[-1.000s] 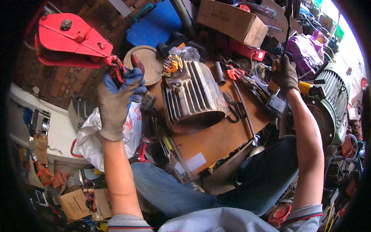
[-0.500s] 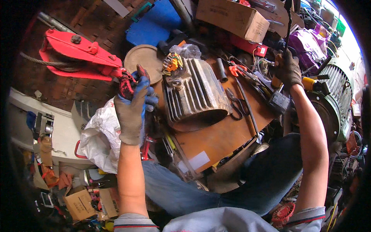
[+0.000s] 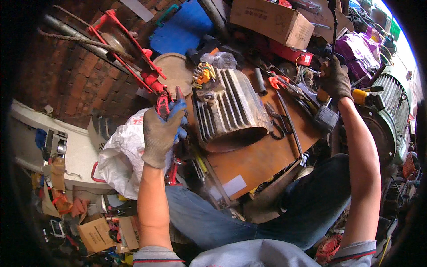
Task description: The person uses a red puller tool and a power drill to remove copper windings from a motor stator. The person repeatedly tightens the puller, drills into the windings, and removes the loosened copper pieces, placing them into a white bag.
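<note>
My left hand point(image 3: 161, 135), in a grey-and-blue work glove, is closed around the red hook point(image 3: 163, 106) of a red pulley block point(image 3: 116, 42). A rope runs over the block's wheel, which now faces me edge-on. In front of me a finned motor housing point(image 3: 233, 109) lies on a brown board point(image 3: 249, 167), its round open end toward me. My right hand point(image 3: 336, 82), also gloved, grips a dark narrow line point(image 3: 333, 31) that runs up out of view; its kind is unclear. Below that hand sits a dark battery pack point(image 3: 327, 119).
Black-handled scissors point(image 3: 278, 123) and a long thin rod point(image 3: 291, 127) lie right of the housing. A green finned motor point(image 3: 391, 98) stands at far right. Behind are a cardboard box point(image 3: 269, 20) and a blue panel point(image 3: 181, 31). A white sack point(image 3: 122, 155) lies at left.
The pulley block has turned from its flat side to edge-on, swinging up and to the right. My left hand has shifted slightly right with the hook. My right hand keeps its grip.
</note>
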Action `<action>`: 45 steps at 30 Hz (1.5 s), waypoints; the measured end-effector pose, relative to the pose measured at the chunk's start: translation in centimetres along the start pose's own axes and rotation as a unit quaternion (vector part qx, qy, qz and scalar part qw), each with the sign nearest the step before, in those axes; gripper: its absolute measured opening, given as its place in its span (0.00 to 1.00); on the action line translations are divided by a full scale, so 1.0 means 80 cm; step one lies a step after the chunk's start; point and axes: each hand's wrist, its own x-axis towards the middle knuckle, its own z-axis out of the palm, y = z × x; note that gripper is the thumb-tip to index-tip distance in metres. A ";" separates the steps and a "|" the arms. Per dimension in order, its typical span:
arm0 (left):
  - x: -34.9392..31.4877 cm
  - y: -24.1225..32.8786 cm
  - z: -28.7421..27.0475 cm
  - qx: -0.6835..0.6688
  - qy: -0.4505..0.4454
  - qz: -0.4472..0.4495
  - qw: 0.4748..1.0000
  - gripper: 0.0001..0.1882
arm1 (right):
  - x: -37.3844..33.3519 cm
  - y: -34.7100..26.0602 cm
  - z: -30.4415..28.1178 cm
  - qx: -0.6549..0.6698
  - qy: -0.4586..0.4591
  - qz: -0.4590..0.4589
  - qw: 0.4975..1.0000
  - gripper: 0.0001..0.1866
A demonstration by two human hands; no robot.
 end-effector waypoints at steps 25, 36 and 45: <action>0.019 -0.056 0.029 0.015 -0.071 -0.084 0.994 0.14 | 0.004 0.008 -0.005 -0.015 -0.007 0.007 1.000 0.42; 0.057 -0.147 0.041 0.125 -0.073 0.004 0.989 0.25 | 0.000 -0.001 -0.003 0.013 -0.001 -0.021 1.000 0.37; 0.072 -0.162 0.052 0.175 -0.064 -0.005 0.983 0.31 | -0.006 -0.017 0.004 0.019 0.006 -0.050 0.999 0.35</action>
